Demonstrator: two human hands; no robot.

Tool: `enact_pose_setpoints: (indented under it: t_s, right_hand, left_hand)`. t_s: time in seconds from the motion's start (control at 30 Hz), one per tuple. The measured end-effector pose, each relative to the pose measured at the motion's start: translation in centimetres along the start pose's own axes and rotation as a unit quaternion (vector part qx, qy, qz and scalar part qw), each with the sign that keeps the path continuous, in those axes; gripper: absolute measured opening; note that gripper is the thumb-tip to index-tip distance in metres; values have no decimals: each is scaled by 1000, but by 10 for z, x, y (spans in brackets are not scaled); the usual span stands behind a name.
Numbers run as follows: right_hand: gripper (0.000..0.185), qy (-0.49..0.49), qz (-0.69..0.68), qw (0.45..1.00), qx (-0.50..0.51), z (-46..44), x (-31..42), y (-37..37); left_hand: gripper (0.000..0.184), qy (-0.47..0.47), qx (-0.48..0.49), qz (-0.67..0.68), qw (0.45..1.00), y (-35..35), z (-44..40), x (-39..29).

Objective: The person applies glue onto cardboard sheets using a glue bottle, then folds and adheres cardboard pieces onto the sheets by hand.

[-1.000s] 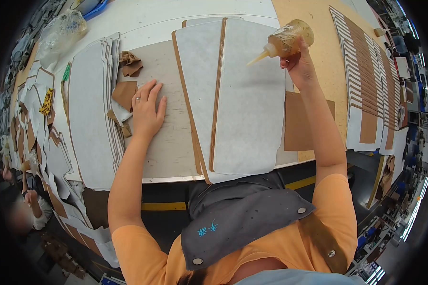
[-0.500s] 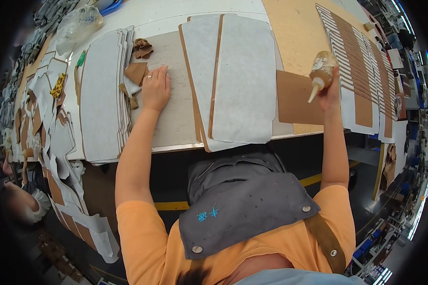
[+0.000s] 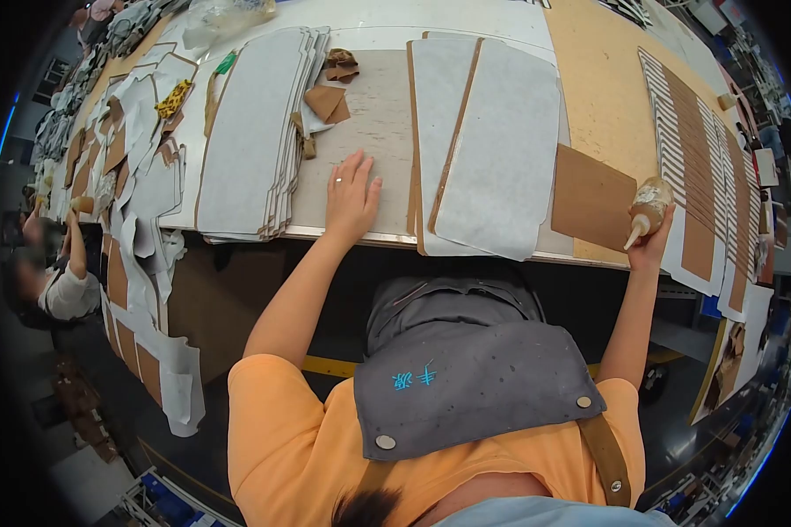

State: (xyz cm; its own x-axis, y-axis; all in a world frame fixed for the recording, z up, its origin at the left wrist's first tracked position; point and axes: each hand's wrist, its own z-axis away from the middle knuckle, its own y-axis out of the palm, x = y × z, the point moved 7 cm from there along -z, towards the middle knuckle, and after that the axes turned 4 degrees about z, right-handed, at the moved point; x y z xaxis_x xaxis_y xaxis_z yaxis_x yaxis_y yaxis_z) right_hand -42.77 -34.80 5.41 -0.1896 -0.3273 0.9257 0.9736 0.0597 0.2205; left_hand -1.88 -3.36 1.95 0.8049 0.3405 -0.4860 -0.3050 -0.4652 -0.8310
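My left hand [image 3: 353, 200] rests on the grey work surface [image 3: 373, 105], palm down with the fingers stretched out. It holds nothing. To its left lies a fanned stack of white panels [image 3: 250, 132] with brown edges; to its right are two overlapping white panels [image 3: 501, 145], also brown-edged. In my right hand [image 3: 655, 241] is a squeeze bottle [image 3: 651, 209] of brownish contents, its pale nozzle tilted down and to the left. A flat brown sheet [image 3: 591, 195] lies beside the bottle, partly beyond the white panels.
Crumpled brown scraps [image 3: 328, 104] lie behind my left hand. Striped brown-and-white pieces [image 3: 690, 167] cover the right side. Loose white and brown cutoffs [image 3: 141, 167] hang over the table's left edge. Another person [image 3: 66, 281] is at the far left. A clear plastic bag [image 3: 224, 22] sits at the back.
My left hand has drawn back from the brown scraps toward the table's front edge, its fingers more spread. My right hand and the bottle are lower. The whole view has shifted.
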Motion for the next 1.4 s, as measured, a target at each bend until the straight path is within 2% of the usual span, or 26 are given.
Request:
enact_pose_setpoints:
  t_s: [0.1, 0.17, 0.23, 0.3, 0.33, 0.37, 0.43, 0.47, 0.57, 0.67, 0.9, 1.0, 1.07, 1.1, 1.13, 1.17, 1.2, 1.23, 1.3, 1.4]
  right_hand:
    - [57, 9, -3, 1000, -4, -1, -9, -8]
    - [57, 17, -12, 1000, -13, 5, -10, -8]
    - [56, 20, -9, 999, -32, 7, -15, -10]
    - [57, 30, 1, 999, -30, 2, -25, -18]
    - [57, 35, -2, 999, -23, 0, -31, -19]
    - [57, 40, -6, 999, -15, -2, -37, -21]
    - [58, 49, -15, 999, 10, -8, -43, -24]
    - [58, 53, -21, 998, 27, -12, -45, -29]
    - [59, 62, -23, 997, 29, -13, -47, -30]
    - [59, 51, -32, 998, 7, -14, -46, -30]
    - [57, 73, -18, 997, -8, -8, -45, -26]
    - [57, 70, -24, 996, 58, -20, -52, -37]
    - [57, 18, -14, 999, -29, -18, -49, -38]
    - [57, -3, -31, 999, 20, -34, -55, -46]
    - [57, 14, -20, 1000, 17, -23, -51, -38]
    - [56, 31, -13, 999, 43, -25, -54, -41]
    - [56, 44, -16, 999, 26, -27, -54, -43]
    - [56, 62, -13, 997, 33, -20, -50, -35]
    - [57, 44, -25, 999, 20, -25, -51, -40]
    - [57, 56, -71, 994, 57, -22, -50, -32]
  left_hand:
    - [44, -21, -125, -35, 991, -44, 29, 11]
    - [49, -71, -200, -124, 969, -74, 56, 37]
    - [57, -165, -277, -198, 926, -105, 87, 76]
    - [63, -319, -331, -174, 871, -120, 126, 136]
    - [72, -411, -348, -95, 837, -123, 143, 162]
    - [74, -419, -375, 47, 826, -117, 151, 180]
    - [79, -405, -402, 327, 753, -111, 145, 181]
    - [82, -495, -390, 384, 675, -105, 148, 172]
    - [74, -416, -420, 486, 643, -103, 133, 180]
    - [65, -351, -459, 457, 676, -115, 118, 186]
    - [61, -310, -532, 397, 681, -124, 109, 180]
    - [62, -318, -546, 384, 673, -129, 106, 172]
    - [63, -320, -564, 395, 650, -147, 90, 144]
    - [65, -273, -549, 429, 664, -160, 66, 130]
    - [67, -231, -534, 453, 675, -168, 52, 117]
    - [72, -208, -525, 294, 771, -179, 36, 108]
    - [75, -170, -495, 114, 844, -187, 16, 91]
    - [76, -113, -479, 61, 868, -183, 1, 87]
    - [71, -263, -333, -130, 896, -166, -22, 80]
    - [58, -268, -177, -295, 900, -129, -21, 65]
